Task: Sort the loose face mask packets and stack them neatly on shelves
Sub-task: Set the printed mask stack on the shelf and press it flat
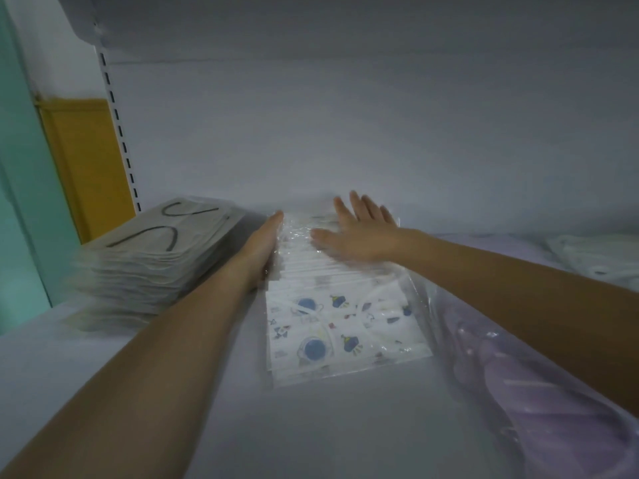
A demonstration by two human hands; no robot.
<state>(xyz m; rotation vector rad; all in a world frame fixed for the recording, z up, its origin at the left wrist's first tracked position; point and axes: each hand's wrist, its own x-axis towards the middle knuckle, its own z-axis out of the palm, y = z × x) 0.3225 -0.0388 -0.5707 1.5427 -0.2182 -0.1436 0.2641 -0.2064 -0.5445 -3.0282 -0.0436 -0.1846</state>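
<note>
Packets of space-print face masks lay stacked at the middle of a white shelf, their far end close to the back panel. The left hand, fingers straight, pressed against the stack's left edge; the right hand lay flat on top, fingers spread, gripping nothing. A taller pile of grey packets stood just beside the left forearm. Purple packets lay under the right forearm, crowding the stack's right edge, with pale packets farther right. Bare shelf lay open in front of the stack. A slotted upright and yellow panel bounded the left rear.
</note>
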